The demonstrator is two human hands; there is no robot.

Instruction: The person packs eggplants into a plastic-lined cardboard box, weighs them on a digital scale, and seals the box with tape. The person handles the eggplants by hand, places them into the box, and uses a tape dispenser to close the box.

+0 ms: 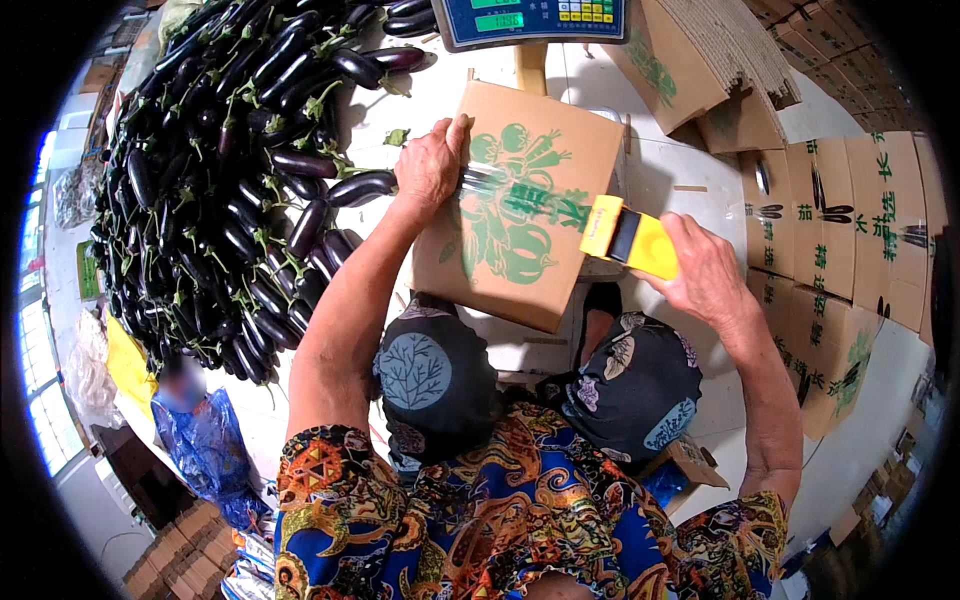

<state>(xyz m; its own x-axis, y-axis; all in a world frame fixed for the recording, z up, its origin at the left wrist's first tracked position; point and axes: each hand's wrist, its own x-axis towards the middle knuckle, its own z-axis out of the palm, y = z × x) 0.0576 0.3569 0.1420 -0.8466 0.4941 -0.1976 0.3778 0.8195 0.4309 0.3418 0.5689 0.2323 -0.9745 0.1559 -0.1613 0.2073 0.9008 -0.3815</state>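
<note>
A closed cardboard box with green printed vegetables stands in front of my knees, on a scale platform that it mostly hides. My left hand presses flat on the box's left edge, its fingers pointing up along the lid. In my right hand is a yellow tape dispenser, its head at the right edge of the lid. A strip of clear packing tape runs across the lid from near my left hand towards the dispenser.
A large heap of eggplants lies to the left. The scale's display stands behind the box. Cardboard pieces lean at the upper right, and stacked printed boxes line the right. A person in blue is at lower left.
</note>
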